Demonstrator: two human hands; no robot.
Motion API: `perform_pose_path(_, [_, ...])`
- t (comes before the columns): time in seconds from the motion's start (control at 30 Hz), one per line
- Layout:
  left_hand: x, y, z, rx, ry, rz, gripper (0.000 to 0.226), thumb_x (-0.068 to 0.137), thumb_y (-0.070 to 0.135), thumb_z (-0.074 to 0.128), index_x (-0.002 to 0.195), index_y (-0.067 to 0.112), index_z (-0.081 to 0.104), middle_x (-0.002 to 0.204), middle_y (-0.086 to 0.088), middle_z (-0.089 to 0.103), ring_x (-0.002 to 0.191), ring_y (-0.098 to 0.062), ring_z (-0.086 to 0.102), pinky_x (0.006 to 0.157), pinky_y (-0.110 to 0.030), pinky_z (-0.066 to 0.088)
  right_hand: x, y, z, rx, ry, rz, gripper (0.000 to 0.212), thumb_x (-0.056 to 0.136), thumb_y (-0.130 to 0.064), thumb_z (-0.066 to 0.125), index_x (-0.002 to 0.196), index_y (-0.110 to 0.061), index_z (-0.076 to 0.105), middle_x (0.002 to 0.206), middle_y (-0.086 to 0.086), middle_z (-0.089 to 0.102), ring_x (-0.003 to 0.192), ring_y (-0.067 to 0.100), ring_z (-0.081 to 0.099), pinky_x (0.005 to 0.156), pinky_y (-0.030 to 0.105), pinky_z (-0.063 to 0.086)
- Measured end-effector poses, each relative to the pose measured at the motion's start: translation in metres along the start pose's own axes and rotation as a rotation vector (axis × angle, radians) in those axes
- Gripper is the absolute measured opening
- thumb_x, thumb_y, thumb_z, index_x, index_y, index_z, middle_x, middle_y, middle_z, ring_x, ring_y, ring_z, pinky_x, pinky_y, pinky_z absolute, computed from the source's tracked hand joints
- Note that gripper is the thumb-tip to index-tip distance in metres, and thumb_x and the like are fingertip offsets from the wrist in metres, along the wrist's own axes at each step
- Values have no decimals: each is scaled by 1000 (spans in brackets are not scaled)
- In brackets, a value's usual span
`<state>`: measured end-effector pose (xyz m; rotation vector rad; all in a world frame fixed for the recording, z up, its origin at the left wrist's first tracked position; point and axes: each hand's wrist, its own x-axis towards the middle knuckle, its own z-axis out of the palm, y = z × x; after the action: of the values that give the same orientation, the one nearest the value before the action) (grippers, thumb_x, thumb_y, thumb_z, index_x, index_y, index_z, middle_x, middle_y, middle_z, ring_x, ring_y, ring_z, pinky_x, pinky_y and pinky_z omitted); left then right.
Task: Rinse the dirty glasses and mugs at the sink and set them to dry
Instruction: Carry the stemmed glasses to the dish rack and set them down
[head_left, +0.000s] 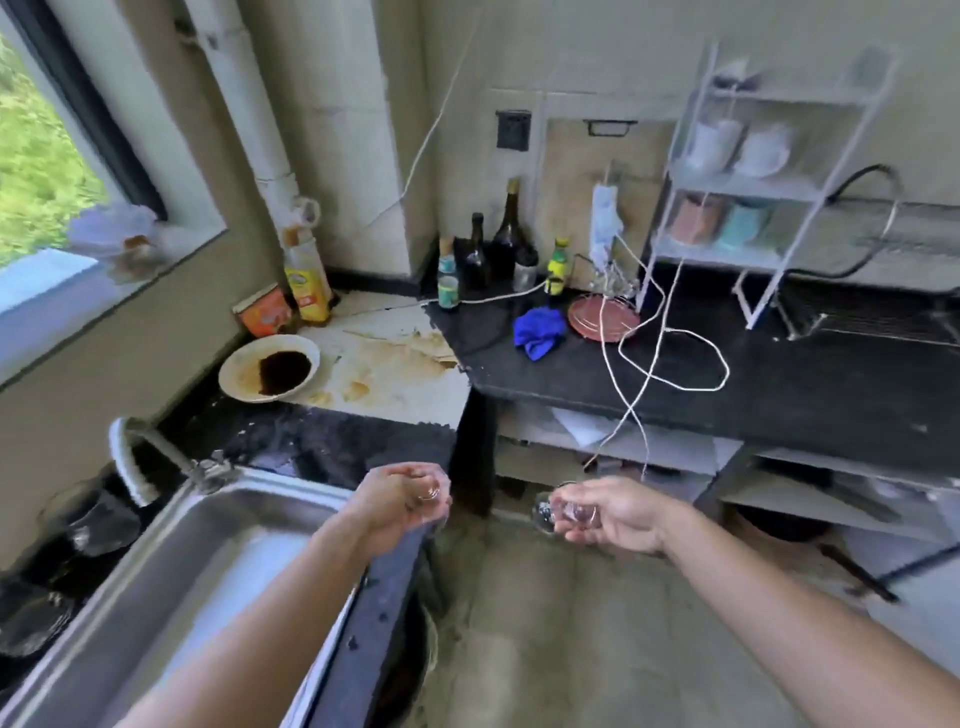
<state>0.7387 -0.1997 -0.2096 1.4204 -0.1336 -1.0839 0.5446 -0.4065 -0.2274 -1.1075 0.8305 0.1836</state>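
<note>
Head view looks down on a black bench (779, 395) that runs along the wall and turns at the corner. Part of its top near the corner is pale and stained brown. A steel sink (218, 561) is set into the lower left stretch, with a tap (150, 452) at its far left corner. A white wire rack (769, 171) stands on the bench at the right. It holds white crockery on an upper shelf, and pink and teal items, too blurred to name, on the shelf below. A loose white cord (670, 364) loops across the bench in front of the rack. A white plate (244, 387) smeared with dark sauce sits beyond the sink, near the window wall. Dark bottles (506, 234) are grouped in the corner, with a blue cloth (539, 330) just beside a round pink trivet (584, 319) in front of them. Blurred glassware (91, 525) stands left of the sink.

Both bare arms reach forward, hands apart. The left grip (400, 506) is curled round a small clear glass (431, 493), held above the sink's right rim. The right grip (618, 514) has its fingers wrapped round a second clear glass (548, 512). This one is tipped on its side with its rounded end pointing left, and is held over the floor to the right of the sink.
</note>
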Motion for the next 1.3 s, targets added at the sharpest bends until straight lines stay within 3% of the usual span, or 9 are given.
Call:
perform_pose_path(0.13, [44, 3, 55, 83, -126, -123, 26, 88, -16, 47, 82, -3, 69, 84, -17, 65, 78, -31, 62, 73, -37, 59, -28, 16, -53, 192, 207, -58, 16, 96, -8, 57, 108, 1, 63, 83, 18, 69, 71, 24, 69, 55, 26, 58])
perform_pose_path(0.27, [64, 6, 146, 164, -289, -156, 23, 91, -13, 43, 87, -2, 63, 82, -13, 64, 70, -25, 64, 57, -28, 57, -61, 27, -115, 367, 386, -123, 16, 97, -10, 56, 109, 0, 62, 79, 17, 70, 60, 19, 70, 49, 24, 57])
perform_pose_path(0.43, [88, 6, 264, 166, -449, -232, 23, 93, -11, 38, 86, 0, 58, 73, -11, 64, 58, -18, 65, 52, -22, 55, -93, 34, -206, 487, 576, -192, 17, 98, -12, 54, 106, 2, 62, 76, 14, 69, 54, 15, 66, 43, 20, 51])
perform_pose_path(0.5, [101, 4, 312, 164, -471, -236, 21, 95, -9, 38, 92, -1, 57, 75, -10, 65, 60, -18, 66, 53, -23, 55, -106, 33, -247, 530, 614, -197, 19, 99, -12, 53, 107, 3, 62, 76, 13, 71, 55, 14, 67, 43, 20, 51])
perform_pose_path(0.7, [129, 11, 451, 186, -568, -227, 27, 96, -7, 36, 85, -1, 61, 81, -13, 66, 59, -19, 66, 53, -23, 56, -150, 4, -351, 595, 662, -245, 19, 100, -13, 50, 95, -2, 65, 77, 13, 71, 59, 14, 66, 45, 19, 51])
perform_pose_path(0.9, [160, 38, 557, 181, -636, -187, 24, 95, -9, 39, 88, -1, 61, 79, -15, 68, 62, -23, 68, 53, -25, 56, -184, -51, -438, 595, 713, -336, 17, 97, -11, 56, 104, 2, 64, 87, 17, 73, 70, 18, 65, 48, 20, 52])
perform_pose_path(1.13, [226, 87, 655, 193, -708, -131, 20, 93, -10, 42, 93, -2, 61, 87, -18, 68, 71, -27, 68, 60, -28, 58, -176, -131, -531, 602, 780, -444, 24, 95, -12, 58, 114, 1, 63, 94, 16, 73, 64, 13, 69, 49, 20, 52])
perform_pose_path(1.3, [277, 141, 720, 207, -770, -76, 20, 94, -8, 43, 99, -3, 61, 90, -17, 69, 71, -25, 71, 57, -27, 58, -167, -197, -588, 614, 819, -510, 26, 93, -13, 60, 116, 0, 63, 93, 15, 73, 65, 14, 68, 49, 21, 53])
